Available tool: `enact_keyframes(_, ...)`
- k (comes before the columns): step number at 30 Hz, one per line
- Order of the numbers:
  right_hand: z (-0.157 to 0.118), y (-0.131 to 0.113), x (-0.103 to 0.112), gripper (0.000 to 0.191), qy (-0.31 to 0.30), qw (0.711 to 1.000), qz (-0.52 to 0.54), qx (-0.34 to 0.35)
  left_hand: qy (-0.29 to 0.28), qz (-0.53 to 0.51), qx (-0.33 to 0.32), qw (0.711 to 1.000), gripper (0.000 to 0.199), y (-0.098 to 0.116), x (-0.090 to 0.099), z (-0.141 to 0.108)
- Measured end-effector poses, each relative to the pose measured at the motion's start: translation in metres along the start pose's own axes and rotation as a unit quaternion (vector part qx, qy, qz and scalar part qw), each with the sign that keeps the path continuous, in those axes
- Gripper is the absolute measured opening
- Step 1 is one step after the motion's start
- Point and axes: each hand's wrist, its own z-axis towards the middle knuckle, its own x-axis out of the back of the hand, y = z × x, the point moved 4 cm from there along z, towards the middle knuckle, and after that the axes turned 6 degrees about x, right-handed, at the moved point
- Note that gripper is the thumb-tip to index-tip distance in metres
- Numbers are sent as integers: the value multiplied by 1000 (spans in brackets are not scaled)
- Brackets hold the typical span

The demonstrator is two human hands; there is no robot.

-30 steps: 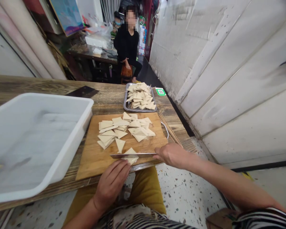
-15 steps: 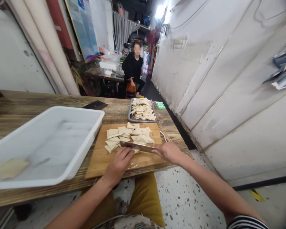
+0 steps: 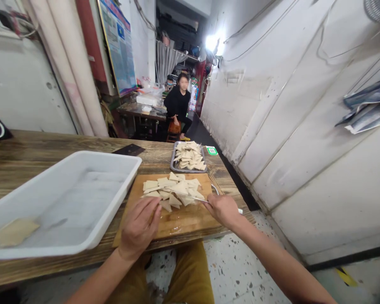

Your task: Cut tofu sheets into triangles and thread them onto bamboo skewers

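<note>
A wooden cutting board [image 3: 183, 223] lies at the table's front edge. On it is a loose heap of flat, pale cut pieces [image 3: 175, 190], many of them triangular, which look like sheet tofu. My right hand [image 3: 224, 210] grips a knife [image 3: 201, 199] at the board's right side. The blade shows almost edge-on, against the right of the heap, and the handle's end sticks out behind the hand. My left hand [image 3: 141, 226] is at the heap's left front, its fingers curled together and the tips by the pieces. Whatever they may pinch is hidden.
A big white plastic tub [image 3: 91, 242] stands left, with a pale sheet [image 3: 14, 232] inside. Behind the board, a metal tray [image 3: 193, 171] holds more cut pieces. Thin sticks [image 3: 215, 181] lie by the board's right edge. A person [image 3: 179, 101] sits beyond the table; a wall runs along the right.
My left hand has drawn back to the left from beside the blade. The knife has turned from lying across the heap's front to edge-on at its right. Several front pieces have shifted. The view tilted up.
</note>
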Motion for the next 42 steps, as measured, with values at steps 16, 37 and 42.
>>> enact_keyframes(16,-24,-27,-28,17,127,979,-81,137,-388,-62,-2,920,33,9,-45,27)
enact_keyframes(37,-36,119,-68,34,29,937,-2,-349,-41,11,-6,999,52,-29,-16,-32)
enact_keyframes(42,25,127,-77,21,-3,951,-22,-307,-57,4,-4,998,49,-34,-23,-39)
